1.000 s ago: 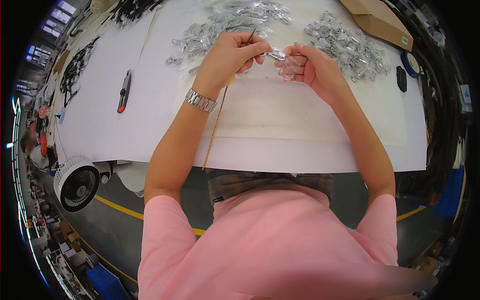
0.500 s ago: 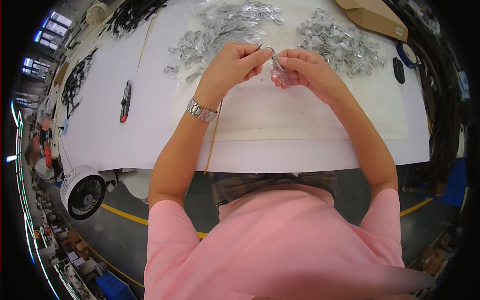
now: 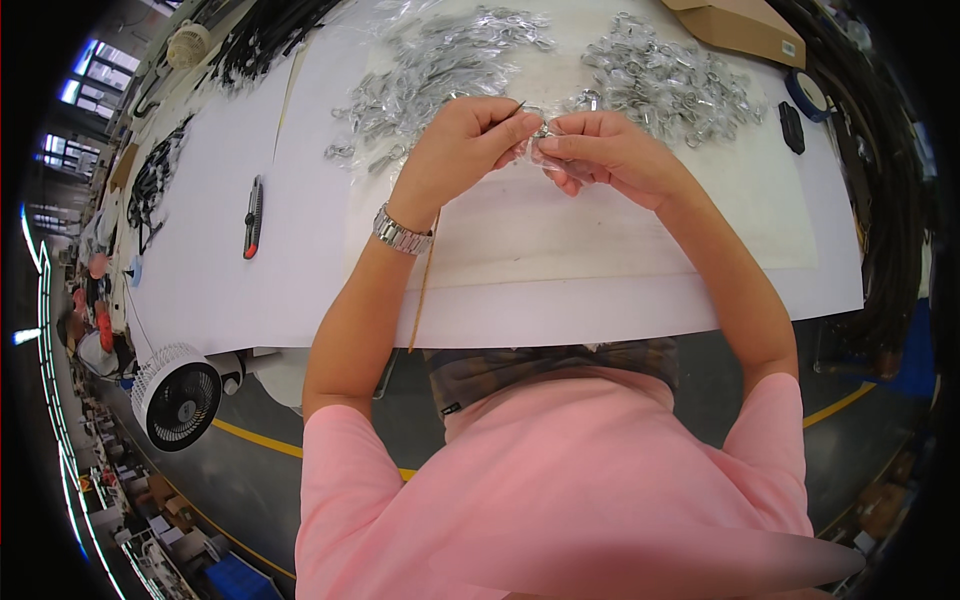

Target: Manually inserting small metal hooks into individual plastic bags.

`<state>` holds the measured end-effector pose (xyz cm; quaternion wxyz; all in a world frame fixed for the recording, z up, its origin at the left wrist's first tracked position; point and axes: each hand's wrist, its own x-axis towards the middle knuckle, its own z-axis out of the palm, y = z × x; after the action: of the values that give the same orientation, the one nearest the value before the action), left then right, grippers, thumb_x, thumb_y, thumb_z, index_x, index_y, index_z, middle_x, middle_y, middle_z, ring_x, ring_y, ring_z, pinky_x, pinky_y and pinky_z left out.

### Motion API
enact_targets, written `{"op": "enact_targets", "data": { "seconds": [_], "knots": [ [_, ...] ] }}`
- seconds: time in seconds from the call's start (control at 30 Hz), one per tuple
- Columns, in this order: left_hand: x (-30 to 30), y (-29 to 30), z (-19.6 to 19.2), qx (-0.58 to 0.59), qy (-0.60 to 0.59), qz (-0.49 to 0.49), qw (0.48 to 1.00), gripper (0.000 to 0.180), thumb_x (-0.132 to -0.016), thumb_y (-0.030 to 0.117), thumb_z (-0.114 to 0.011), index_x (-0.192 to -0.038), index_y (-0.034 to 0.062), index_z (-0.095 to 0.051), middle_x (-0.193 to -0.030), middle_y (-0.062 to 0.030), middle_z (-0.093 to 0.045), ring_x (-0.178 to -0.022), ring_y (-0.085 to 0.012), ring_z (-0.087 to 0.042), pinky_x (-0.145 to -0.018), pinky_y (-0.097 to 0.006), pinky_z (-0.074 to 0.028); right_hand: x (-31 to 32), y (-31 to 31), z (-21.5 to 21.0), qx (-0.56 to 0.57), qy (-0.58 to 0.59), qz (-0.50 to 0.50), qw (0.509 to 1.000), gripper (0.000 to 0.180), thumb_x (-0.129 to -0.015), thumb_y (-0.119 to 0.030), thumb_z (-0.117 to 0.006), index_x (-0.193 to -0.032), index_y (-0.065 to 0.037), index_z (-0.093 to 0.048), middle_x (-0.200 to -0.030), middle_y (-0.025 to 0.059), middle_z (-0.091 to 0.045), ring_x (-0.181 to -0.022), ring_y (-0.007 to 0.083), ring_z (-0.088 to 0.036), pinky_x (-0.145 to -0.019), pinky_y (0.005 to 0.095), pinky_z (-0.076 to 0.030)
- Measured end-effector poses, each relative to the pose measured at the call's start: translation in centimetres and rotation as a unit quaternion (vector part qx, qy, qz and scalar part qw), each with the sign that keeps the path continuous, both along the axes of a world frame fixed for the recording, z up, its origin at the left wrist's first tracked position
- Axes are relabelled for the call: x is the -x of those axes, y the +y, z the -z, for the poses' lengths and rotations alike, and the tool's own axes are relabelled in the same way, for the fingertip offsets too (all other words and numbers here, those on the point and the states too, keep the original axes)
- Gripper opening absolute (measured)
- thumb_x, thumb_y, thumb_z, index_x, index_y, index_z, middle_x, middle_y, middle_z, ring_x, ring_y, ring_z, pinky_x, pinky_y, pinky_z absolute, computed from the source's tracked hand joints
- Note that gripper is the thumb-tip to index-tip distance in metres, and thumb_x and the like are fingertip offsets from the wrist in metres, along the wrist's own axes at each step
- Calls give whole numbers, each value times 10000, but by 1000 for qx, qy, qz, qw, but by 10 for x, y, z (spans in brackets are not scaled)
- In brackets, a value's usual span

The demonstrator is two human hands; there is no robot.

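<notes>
My left hand (image 3: 468, 148) and my right hand (image 3: 605, 152) meet over the white table (image 3: 300, 270), fingertips almost touching. Between them is a small clear plastic bag (image 3: 552, 157), pinched by my right hand, and a small metal part (image 3: 535, 124) at the bag's mouth, gripped by my left fingertips. A thin brown stick (image 3: 424, 280) runs from under my left wrist toward the table's near edge. A heap of metal parts in clear bags (image 3: 430, 75) lies beyond my left hand. Beyond my right hand lies a second such heap (image 3: 670, 85).
A black and red utility knife (image 3: 253, 215) lies on the table to the left. A cardboard box (image 3: 745, 28) sits at the far right, with a blue tape roll (image 3: 808, 92) and a small black object (image 3: 791, 127) near it. A white fan (image 3: 178, 395) stands on the floor lower left.
Both hands stayed together over the same spot, fingers shifting slightly around the bag and the metal part. The view has tilted a little, so the table sits lower in the picture.
</notes>
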<state>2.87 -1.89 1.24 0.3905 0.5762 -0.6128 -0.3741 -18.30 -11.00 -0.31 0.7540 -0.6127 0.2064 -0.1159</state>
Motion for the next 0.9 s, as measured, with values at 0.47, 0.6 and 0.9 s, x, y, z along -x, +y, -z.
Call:
{"op": "enact_targets", "data": {
  "seconds": [0.47, 0.6, 0.9],
  "knots": [
    [13, -2, 9, 111, -64, -113, 985, 211, -1014, 193, -662, -944, 8, -733, -724, -7, -704, -534, -45, -439, -492, -266, -358, -1, -5, 4, -54, -40, 145, 987, 300, -1075, -327, -580, -1145, -56, -688, -1011, 67, -736, -948, 152, -704, -878, 330, -564],
    [32, 3, 8, 18, 73, -62, 995, 227, -1022, 210, -672, -1021, -10, -727, -798, -17, -724, -521, -27, -429, -471, -214, -332, -5, -4, 10, -108, -148, 193, 964, 381, -1086, -355, -556, -1259, -38, -675, -1125, 71, -733, -1118, 170, -674, -1004, 374, -525],
    [35, 3, 21, -42, 297, 14, 954, 244, -1033, 234, -668, -1014, -7, -697, -868, -76, -731, -504, -28, -422, -471, -203, -320, -19, 9, 24, -126, -97, 218, 963, 475, -1094, -402, -527, -1318, -8, -668, -794, -23, -592, -654, 103, -500, -795, 290, -534]
  ]
}}
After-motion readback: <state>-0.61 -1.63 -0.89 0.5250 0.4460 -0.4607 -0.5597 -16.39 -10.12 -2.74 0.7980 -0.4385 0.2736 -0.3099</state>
